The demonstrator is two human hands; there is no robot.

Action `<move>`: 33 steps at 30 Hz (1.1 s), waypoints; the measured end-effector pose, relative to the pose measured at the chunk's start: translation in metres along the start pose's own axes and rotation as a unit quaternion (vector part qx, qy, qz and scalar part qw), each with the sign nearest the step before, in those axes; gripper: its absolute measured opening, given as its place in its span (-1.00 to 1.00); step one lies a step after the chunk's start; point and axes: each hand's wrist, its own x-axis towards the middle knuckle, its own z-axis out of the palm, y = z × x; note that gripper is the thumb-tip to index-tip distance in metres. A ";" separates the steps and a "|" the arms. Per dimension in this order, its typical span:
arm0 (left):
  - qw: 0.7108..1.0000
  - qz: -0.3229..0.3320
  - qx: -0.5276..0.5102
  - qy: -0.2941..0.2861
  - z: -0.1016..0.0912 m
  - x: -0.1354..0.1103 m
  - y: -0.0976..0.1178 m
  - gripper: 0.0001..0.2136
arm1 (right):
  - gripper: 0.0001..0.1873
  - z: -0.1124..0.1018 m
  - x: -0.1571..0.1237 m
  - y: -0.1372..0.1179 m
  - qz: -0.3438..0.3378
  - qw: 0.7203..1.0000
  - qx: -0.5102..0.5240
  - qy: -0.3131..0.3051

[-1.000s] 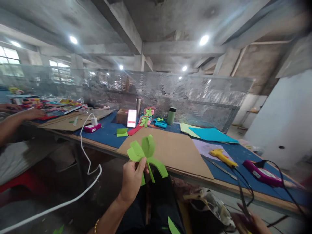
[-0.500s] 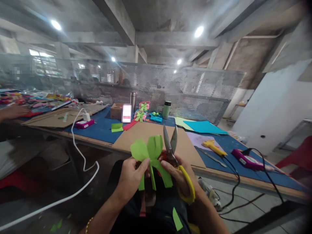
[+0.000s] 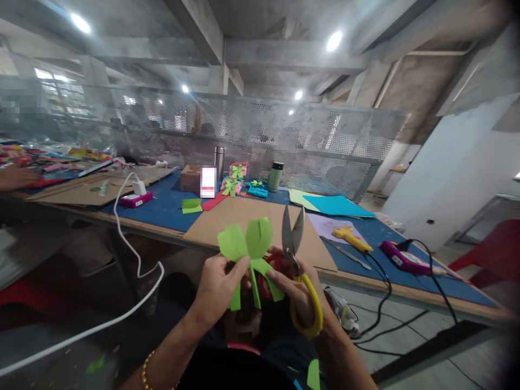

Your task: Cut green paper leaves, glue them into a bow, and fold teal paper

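My left hand (image 3: 222, 281) pinches a green paper bow (image 3: 252, 245) near its centre, thumb on top. Two rounded loops stand up from the bow and several strips hang below. Yellow-handled scissors (image 3: 293, 233) hang on my right hand (image 3: 298, 284), blades pointing up and slightly apart, one handle loop around the hand. The thumb and fingers of that hand also touch the bow's right strip. Something red shows behind the bow, partly hidden by my fingers. A green paper scrap (image 3: 313, 374) lies on my lap.
Brown cardboard (image 3: 244, 222) covers the table's middle. A yellow glue gun (image 3: 351, 238), a metal ruler-like strip (image 3: 347, 253) and a purple box (image 3: 404, 259) lie right. Behind stand a green flask (image 3: 275, 177) and a cardboard box (image 3: 190, 179). A white cable (image 3: 134, 249) hangs left, near another person's hand (image 3: 18, 177).
The view has shifted slightly. The scissors have swung a little to the right, away from the bow. Both hands keep hold of the bow.
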 end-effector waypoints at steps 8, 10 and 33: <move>0.998 -0.040 -0.054 -0.015 -0.002 0.002 0.004 -0.68 | -0.49 0.001 -0.002 0.004 -0.004 0.999 -0.042 0.028; 0.997 -0.046 -0.054 -0.021 -0.004 0.003 0.004 -0.67 | -0.54 0.003 -0.004 0.002 -0.012 0.998 -0.050 0.028; 0.998 -0.020 0.024 -0.055 -0.014 0.006 0.004 -0.67 | -0.66 0.018 -0.008 0.009 0.027 0.987 0.147 0.053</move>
